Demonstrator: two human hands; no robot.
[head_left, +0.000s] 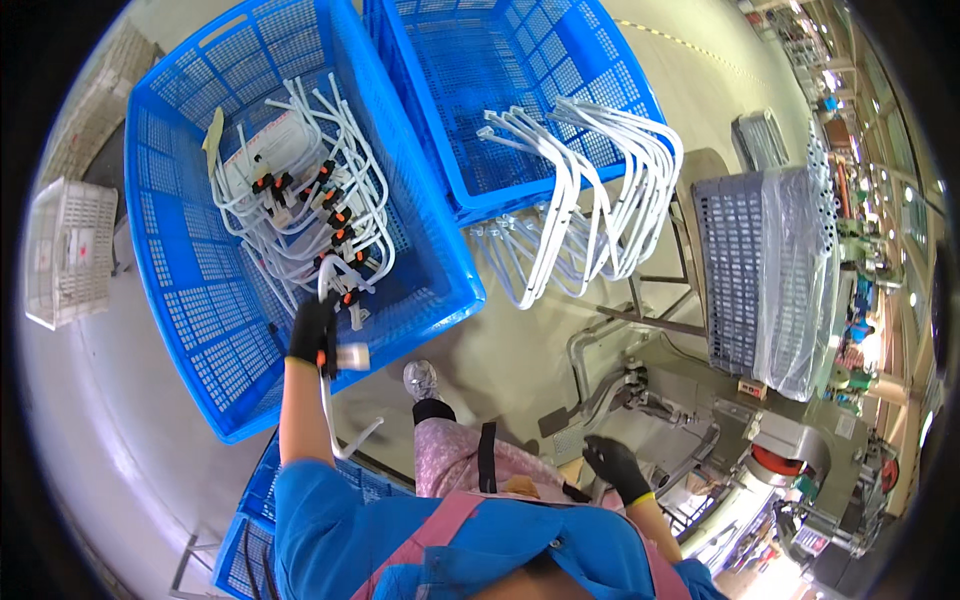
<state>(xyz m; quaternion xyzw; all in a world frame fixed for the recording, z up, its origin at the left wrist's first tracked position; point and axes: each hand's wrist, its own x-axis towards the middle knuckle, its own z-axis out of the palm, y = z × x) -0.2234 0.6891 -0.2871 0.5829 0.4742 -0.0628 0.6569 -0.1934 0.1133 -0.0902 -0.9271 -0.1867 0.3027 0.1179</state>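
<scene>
My left hand [314, 330], in a black glove, is closed round a white bent tube [331, 412] with a black and orange fitting. It is above the near edge of a large blue crate [450, 290]. Inside lie several similar white tubes [262, 245] with black and orange fittings, in a tangled heap. My right hand [615, 467], also gloved in black, is held low on the right, beside a metal machine. Its fingers look loosely apart, with nothing visible in them.
A second blue crate [455, 190] has several white bent tubes [560, 200] hanging over its near rim. Grey stacked crates [735, 270] stand at right, partly under clear plastic. A machine [790, 450] with red parts is at lower right. A white crate [72, 250] sits at far left.
</scene>
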